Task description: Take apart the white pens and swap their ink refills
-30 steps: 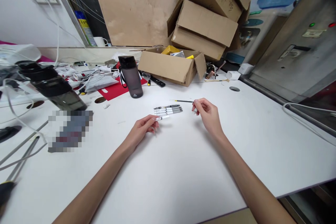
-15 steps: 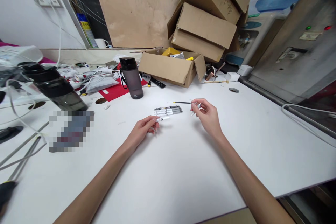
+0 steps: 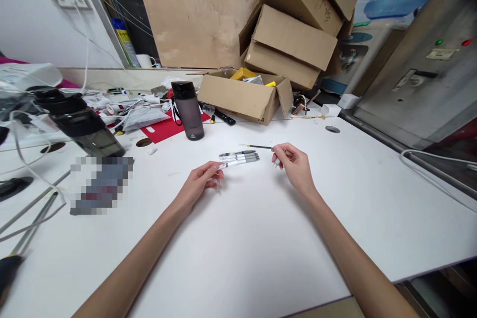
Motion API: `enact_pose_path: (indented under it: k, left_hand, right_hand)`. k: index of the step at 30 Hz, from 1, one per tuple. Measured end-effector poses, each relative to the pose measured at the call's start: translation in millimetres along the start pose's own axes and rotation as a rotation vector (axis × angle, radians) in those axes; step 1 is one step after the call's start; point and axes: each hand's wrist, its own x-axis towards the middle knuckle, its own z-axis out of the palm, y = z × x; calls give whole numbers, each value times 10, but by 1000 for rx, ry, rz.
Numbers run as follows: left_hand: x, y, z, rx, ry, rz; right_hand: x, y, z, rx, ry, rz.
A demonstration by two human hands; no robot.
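My left hand (image 3: 203, 179) is closed, thumb and fingers pinching a white pen barrel (image 3: 228, 164) that points right, right at the near edge of a row of pens. Several pens (image 3: 246, 157) with grey ends lie side by side on the white table; I cannot tell if the barrel touches them. To their right, my right hand (image 3: 296, 166) pinches a thin black pen refill (image 3: 260, 147) with a yellow band and a pale tip pointing left. A small white-and-grey piece (image 3: 276, 162) shows under the same fingers, its kind unclear.
Behind the pens stands a dark water bottle (image 3: 189, 114) on a red folder (image 3: 162, 130), beside an open cardboard box (image 3: 238, 97). A second bottle (image 3: 80, 124) leans at left above a blurred-out item (image 3: 102, 186). Cables (image 3: 22, 154) run along the left side.
My left hand has shifted slightly up and left, bringing the barrel closer to the row of pens. The small piece in my right hand has tilted; the refill stays held.
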Motion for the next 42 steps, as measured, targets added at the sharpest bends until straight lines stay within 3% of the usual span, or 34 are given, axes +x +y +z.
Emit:
enact_pose_path:
  k: [5,25,36,42]
  left_hand:
    - [-2,53,-6,-15,47,8]
    - [-12,53,8,4,8,6]
    - [-15,57,5,20,28,6]
    - [-16,37,28,19,-32,8]
  right_hand:
    - [-13,2,4,-29,-28,28]
    - [-77,-8,77,-57,-93,51]
    - [-31,19,14,-67,-41,48]
    - [-113,18,108,-119,-149,14]
